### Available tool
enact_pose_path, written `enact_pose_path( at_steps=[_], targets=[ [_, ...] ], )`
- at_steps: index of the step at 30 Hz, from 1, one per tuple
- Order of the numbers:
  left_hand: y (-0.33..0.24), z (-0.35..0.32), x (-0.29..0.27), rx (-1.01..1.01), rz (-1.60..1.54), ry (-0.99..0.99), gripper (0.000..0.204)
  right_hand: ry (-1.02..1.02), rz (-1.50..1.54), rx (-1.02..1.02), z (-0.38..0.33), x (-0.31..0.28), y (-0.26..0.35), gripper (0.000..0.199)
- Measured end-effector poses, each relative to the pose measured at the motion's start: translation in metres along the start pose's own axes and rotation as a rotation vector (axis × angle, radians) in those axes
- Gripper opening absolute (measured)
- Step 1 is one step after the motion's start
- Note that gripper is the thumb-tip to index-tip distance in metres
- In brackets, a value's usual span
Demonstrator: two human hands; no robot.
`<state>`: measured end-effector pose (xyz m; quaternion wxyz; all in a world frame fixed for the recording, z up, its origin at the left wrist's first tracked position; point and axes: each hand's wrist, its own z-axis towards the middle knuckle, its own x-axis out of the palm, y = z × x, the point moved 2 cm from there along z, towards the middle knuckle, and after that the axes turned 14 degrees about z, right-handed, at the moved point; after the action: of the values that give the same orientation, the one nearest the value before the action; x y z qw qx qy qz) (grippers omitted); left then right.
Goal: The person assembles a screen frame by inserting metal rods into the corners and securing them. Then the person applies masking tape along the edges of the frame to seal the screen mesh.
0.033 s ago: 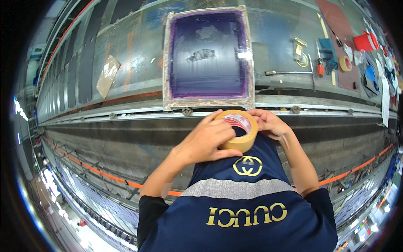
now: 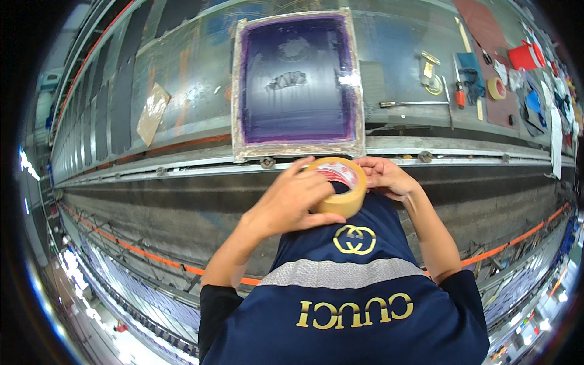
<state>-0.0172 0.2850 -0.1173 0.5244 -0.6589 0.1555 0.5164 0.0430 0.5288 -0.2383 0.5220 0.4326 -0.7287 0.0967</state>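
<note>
At upper right, a red bucket [image 2: 525,56] (contents unclear); left grip [image 2: 295,198] holds tape roll [image 2: 351,204]; right grip [image 2: 391,179], can't tell.

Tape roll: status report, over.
Left hand gripping tape roll. Right hand at its right edge, grip unclear. Framed panel beyond; nothing seen blocking the roll.

Glossy table [image 2: 194,67] holding a purple screen [image 2: 298,112]; packet [image 2: 153,114] to its left; rod [image 2: 417,103], screwdriver [image 2: 460,97], reddish sheet [image 2: 497,114] to its right.
</note>
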Motion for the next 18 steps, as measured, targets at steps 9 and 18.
enact_pose_path(
  at_steps=[9, 18],
  targets=[
    [0.043, -0.001, -0.007, -0.281, 0.132, -0.09, 0.038, -0.304, -0.064, -0.473, -0.001, 0.009, 0.01, 0.022],
    [0.069, 0.009, -0.018, -0.338, 0.065, -0.01, 0.034, -0.467, -0.107, -0.668, 0.006, 0.029, 0.002, 0.016]
  ],
)
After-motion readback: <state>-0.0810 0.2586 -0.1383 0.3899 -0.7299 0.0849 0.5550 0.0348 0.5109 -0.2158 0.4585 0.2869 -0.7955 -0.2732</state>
